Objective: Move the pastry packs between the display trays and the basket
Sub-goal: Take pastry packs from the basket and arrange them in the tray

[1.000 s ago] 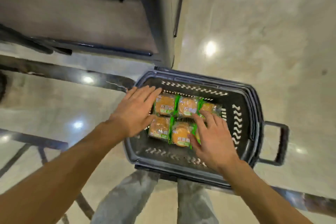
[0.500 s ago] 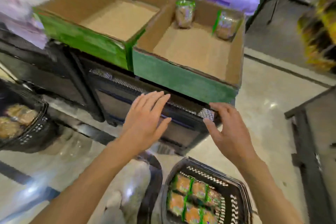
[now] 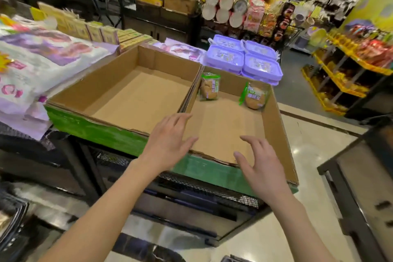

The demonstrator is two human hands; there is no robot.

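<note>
Two cardboard display trays with green fronts stand side by side on a black rack. The left tray (image 3: pixel 136 100) holds nothing. In the right tray (image 3: pixel 278 134) two green-edged pastry packs lean on the back wall, one at the left (image 3: pixel 210 89) and one at the right (image 3: pixel 254 97). My left hand (image 3: pixel 168 140) hovers with fingers spread over the front wall where the trays meet. My right hand (image 3: pixel 261 166) hovers over the right tray's front edge, fingers loosely bent, holding nothing. The basket is almost out of view at the bottom edge (image 3: pixel 231 259).
Purple lidded boxes (image 3: pixel 244 59) are stacked behind the right tray. Large pink and white bags (image 3: pixel 36 64) lie left of the trays. A dark stand (image 3: pixel 361 176) rises at the right. Yellow shelves (image 3: pixel 344 66) line the aisle beyond. Another black basket (image 3: pixel 10 219) sits lower left.
Both hands left the packs in the basket and rose empty to the trays' front edge. My view swung up from the basket to the display trays.
</note>
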